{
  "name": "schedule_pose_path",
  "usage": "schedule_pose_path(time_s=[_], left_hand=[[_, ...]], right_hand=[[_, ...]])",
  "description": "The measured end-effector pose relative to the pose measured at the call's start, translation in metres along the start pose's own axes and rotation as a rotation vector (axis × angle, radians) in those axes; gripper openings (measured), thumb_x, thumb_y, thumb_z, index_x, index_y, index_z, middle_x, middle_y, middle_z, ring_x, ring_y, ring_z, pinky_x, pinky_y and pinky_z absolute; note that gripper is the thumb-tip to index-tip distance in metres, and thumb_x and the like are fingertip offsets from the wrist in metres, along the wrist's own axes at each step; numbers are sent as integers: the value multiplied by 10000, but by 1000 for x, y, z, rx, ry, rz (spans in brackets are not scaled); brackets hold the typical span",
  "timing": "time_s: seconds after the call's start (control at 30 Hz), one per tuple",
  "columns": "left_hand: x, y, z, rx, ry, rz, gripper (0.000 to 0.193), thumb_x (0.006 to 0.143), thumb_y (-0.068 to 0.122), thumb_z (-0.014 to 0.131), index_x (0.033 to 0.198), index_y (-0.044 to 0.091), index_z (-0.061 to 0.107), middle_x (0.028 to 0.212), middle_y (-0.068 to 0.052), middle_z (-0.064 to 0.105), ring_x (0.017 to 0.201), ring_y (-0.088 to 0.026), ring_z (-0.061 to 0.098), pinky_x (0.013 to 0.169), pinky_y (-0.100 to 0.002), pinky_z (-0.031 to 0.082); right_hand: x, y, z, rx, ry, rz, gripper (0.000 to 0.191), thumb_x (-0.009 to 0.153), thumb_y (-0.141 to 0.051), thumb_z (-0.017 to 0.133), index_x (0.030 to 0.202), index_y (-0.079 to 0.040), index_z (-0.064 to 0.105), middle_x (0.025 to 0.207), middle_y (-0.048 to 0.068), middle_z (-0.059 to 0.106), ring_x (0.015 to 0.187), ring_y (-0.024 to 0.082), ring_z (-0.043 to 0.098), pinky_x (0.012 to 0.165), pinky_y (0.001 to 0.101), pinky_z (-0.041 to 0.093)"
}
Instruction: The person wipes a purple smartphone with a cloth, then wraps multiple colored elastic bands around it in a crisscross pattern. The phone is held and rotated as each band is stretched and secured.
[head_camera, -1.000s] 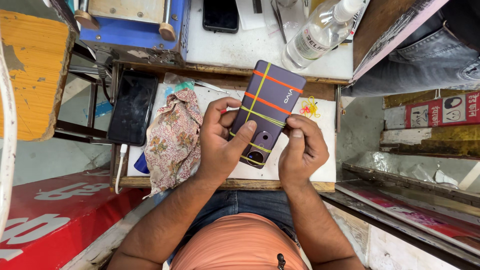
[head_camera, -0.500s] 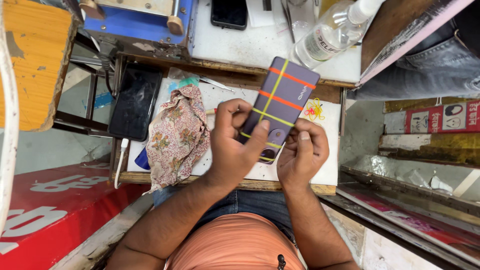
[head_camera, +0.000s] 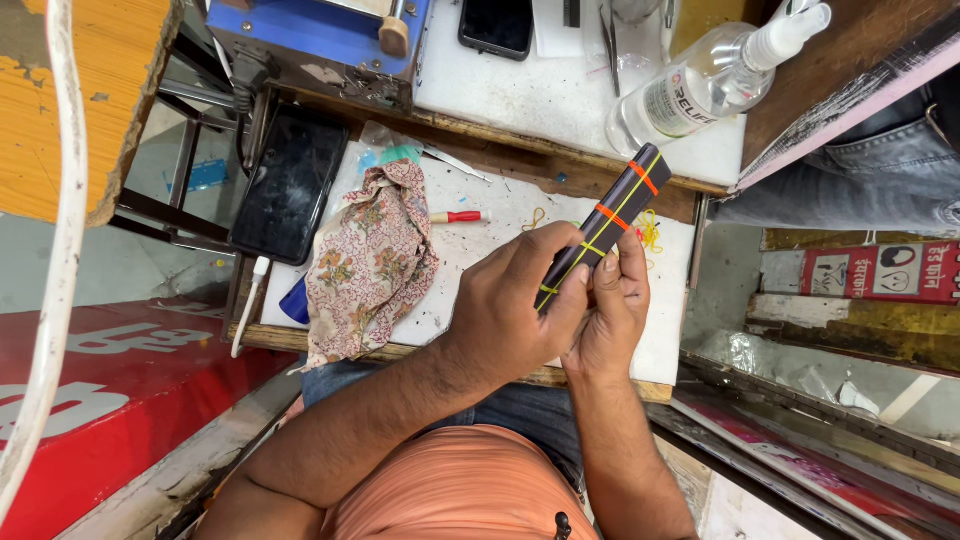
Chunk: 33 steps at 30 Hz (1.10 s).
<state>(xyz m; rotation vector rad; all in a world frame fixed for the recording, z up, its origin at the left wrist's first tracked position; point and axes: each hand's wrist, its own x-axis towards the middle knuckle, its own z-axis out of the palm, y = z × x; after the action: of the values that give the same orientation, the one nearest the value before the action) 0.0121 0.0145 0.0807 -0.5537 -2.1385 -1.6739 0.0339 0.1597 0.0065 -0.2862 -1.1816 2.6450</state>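
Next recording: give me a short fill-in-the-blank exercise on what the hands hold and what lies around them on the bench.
1. Both hands, left hand and right hand, grip a dark phone bound with orange and yellow ____ bands.
2. The phone is turned so that its ____ faces the camera.
3. Left of the hands lies a crumpled ____ cloth.
4. The clear spray bottle lies on the ____ upper shelf.

Missing words: rubber; edge; floral; white

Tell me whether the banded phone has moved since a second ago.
Yes. The phone, held by the left hand and right hand, has turned from back-up to edge-on, still above the white board beside the floral cloth.
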Motion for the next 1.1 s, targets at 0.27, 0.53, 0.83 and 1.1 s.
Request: schedule_pose_path(time_s=[0.27,0.53,0.83,1.1], left_hand=[[-4,-16,3,-36,36,-54,263,978,103,747,1166,42,574,870,-63,698,752,-169,734,663,-321,589],[0,-47,-6,-1116,-3,-649,382,988,30,680,1316,11,485,1084,-163,724,937,-150,709,821,-291,599],[-3,-46,-9,-1305,-89,-852,496,960,31,681,1407,-14,468,1146,-183,695,1027,-187,712,898,-333,612],[7,-45,-29,-888,-359,-657,632,908,-4,722,1484,2,463,1196,-165,699,1054,-142,702,926,-279,599]], right_hand=[[-6,-4,6,-14,-50,-54,534,1064,-133,671,1521,8,434,1258,148,689,1045,181,706,855,306,591],[-22,-15,8,-305,-145,-249,550,1082,-211,610,1535,18,401,1358,233,665,1134,247,729,947,357,627],[-29,-20,4,-613,-219,-409,290,1130,-91,641,1381,45,589,1200,228,717,1047,212,729,893,374,653],[-14,-44,11,-280,-114,-39,846,1046,-149,745,1679,-19,199,1085,159,640,959,178,630,801,297,548]])
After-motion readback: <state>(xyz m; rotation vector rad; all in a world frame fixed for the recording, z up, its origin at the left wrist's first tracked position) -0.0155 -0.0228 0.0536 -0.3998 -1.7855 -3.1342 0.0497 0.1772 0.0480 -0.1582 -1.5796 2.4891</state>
